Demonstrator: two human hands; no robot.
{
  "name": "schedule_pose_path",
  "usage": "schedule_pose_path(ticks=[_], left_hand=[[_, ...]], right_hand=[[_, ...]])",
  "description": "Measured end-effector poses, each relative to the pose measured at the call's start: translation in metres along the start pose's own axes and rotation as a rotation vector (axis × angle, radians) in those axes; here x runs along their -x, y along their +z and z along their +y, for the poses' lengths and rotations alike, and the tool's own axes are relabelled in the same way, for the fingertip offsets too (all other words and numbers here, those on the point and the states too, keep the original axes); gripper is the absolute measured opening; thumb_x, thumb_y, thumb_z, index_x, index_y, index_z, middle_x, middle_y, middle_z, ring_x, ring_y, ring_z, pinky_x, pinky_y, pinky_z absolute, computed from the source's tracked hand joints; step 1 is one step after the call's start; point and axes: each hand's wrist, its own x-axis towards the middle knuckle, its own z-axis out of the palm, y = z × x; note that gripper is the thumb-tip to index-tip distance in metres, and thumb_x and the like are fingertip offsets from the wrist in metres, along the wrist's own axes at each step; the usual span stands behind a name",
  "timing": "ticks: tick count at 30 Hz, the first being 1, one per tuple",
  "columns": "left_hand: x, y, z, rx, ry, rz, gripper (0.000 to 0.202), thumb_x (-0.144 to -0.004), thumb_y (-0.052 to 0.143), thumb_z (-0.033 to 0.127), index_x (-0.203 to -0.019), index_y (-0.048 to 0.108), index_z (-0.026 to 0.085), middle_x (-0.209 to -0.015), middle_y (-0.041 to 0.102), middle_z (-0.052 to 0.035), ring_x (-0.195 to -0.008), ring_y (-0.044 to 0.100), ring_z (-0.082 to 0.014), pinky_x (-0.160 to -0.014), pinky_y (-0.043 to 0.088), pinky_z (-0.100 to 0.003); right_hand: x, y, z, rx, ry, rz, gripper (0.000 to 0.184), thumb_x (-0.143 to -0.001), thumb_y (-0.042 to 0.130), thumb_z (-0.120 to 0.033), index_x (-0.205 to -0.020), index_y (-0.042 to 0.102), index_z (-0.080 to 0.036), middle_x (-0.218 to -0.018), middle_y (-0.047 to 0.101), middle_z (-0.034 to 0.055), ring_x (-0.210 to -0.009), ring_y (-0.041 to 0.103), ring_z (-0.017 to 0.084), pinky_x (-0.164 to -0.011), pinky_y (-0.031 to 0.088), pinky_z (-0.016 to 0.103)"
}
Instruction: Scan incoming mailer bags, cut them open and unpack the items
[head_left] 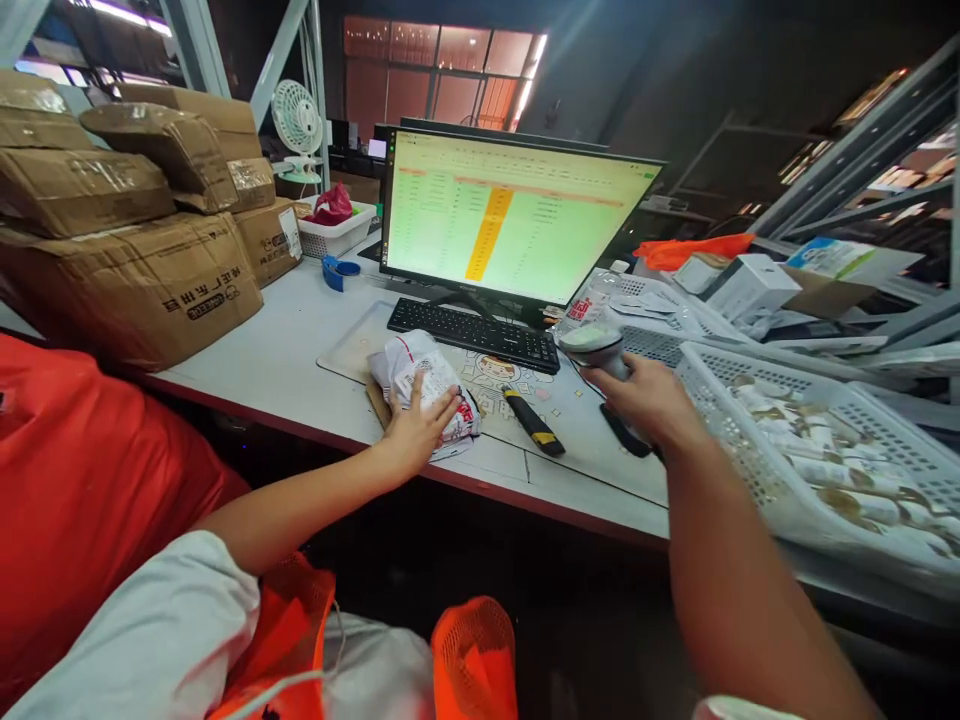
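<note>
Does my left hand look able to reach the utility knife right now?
Likely yes: the utility knife lies uncovered just right of the white package under the left hand, with only desk mat between.

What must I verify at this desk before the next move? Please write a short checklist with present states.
1. Left hand on the white package: ok, fingers spread over it.
2. Package's printed face uncovered: not ok, the left hand hides part.
3. Scanner held in the right hand: ok.
4. Utility knife clear of both hands: ok.
5. Knife blade retracted: cannot tell.
6. Monitor on: ok, lit.
</note>
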Motion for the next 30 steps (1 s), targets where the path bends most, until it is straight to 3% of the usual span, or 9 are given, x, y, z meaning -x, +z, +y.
schedule_pose_path(ticks=[3, 7, 12, 19, 22, 25, 28, 30], left_hand=[[0.001, 0.005, 0.018, 0.000, 0.045, 0.111, 0.061, -0.098, 0.046, 0.019, -0.158, 0.040, 0.032, -0.169, 0.021, 0.0030, -0.157, -0.003, -0.0431, -0.120, 0.007, -0.081], [0.008, 0.017, 0.033, -0.032, 0.191, 0.155, 0.057, -0.098, 0.042, 0.017, -0.155, 0.044, 0.014, -0.166, 0.029, -0.0133, -0.157, 0.012, -0.0359, -0.130, 0.012, -0.060], [0.015, 0.040, 0.035, -0.087, 0.357, 0.185, 0.056, -0.097, 0.050, 0.025, -0.150, 0.048, 0.006, -0.162, 0.035, -0.0193, -0.155, 0.025, -0.0349, -0.130, 0.017, -0.053], [0.010, 0.061, 0.034, -0.130, 0.381, 0.276, 0.058, -0.098, 0.054, 0.036, -0.144, 0.052, 0.001, -0.159, 0.040, -0.0241, -0.153, 0.029, -0.0390, -0.128, 0.013, -0.055], [0.014, 0.054, 0.034, -0.097, 0.384, 0.271, 0.059, -0.097, 0.057, 0.041, -0.142, 0.054, 0.003, -0.158, 0.042, -0.0220, -0.154, 0.025, -0.0397, -0.127, 0.014, -0.054], [0.017, 0.034, 0.033, -0.017, 0.378, 0.275, 0.059, -0.096, 0.058, 0.047, -0.143, 0.056, 0.012, -0.161, 0.041, -0.0150, -0.154, 0.025, -0.0402, -0.126, 0.019, -0.054], [0.013, 0.013, 0.026, 0.059, 0.283, 0.308, 0.069, -0.091, 0.065, 0.052, -0.149, 0.049, 0.019, -0.164, 0.035, -0.0134, -0.154, 0.025, -0.0398, -0.124, 0.023, -0.055], [0.007, 0.006, 0.014, 0.077, 0.176, 0.330, 0.084, -0.082, 0.075, 0.056, -0.152, 0.046, 0.021, -0.165, 0.033, -0.0156, -0.153, 0.024, -0.0437, -0.123, 0.023, -0.061]], right_hand=[[0.020, -0.037, -0.035, -0.174, -0.274, -0.168, 0.040, -0.081, 0.071, -0.057, -0.088, 0.070, -0.018, -0.056, 0.060, -0.0002, -0.045, 0.055, 0.016, -0.046, 0.042, 0.028], [0.056, -0.063, -0.075, -0.198, -0.547, -0.354, 0.042, -0.079, 0.072, -0.062, -0.077, 0.068, -0.020, -0.050, 0.054, -0.0031, -0.042, 0.047, 0.011, -0.041, 0.034, 0.023], [0.083, -0.070, -0.105, -0.125, -0.655, -0.502, 0.033, -0.083, 0.068, -0.053, -0.079, 0.070, -0.021, -0.058, 0.061, -0.0020, -0.051, 0.053, 0.013, -0.047, 0.039, 0.023], [0.077, -0.058, -0.124, -0.038, -0.752, -0.603, 0.029, -0.088, 0.062, -0.045, -0.095, 0.071, -0.018, -0.080, 0.072, 0.0025, -0.069, 0.063, 0.018, -0.060, 0.044, 0.025], [0.071, -0.049, -0.127, -0.057, -0.798, -0.596, 0.033, -0.088, 0.061, -0.046, -0.102, 0.071, -0.017, -0.088, 0.074, 0.0041, -0.074, 0.064, 0.019, -0.065, 0.046, 0.026], [0.063, -0.040, -0.119, -0.090, -0.740, -0.560, 0.036, -0.088, 0.061, -0.047, -0.105, 0.070, -0.017, -0.087, 0.073, 0.0040, -0.073, 0.062, 0.018, -0.065, 0.046, 0.026], [0.046, -0.025, -0.094, -0.107, -0.605, -0.451, 0.037, -0.087, 0.061, -0.049, -0.102, 0.070, -0.016, -0.081, 0.071, 0.0038, -0.070, 0.062, 0.019, -0.063, 0.045, 0.027], [0.029, -0.009, -0.068, -0.087, -0.483, -0.357, 0.039, -0.088, 0.058, -0.051, -0.101, 0.070, -0.016, -0.082, 0.071, 0.0054, -0.072, 0.065, 0.020, -0.064, 0.045, 0.029]])
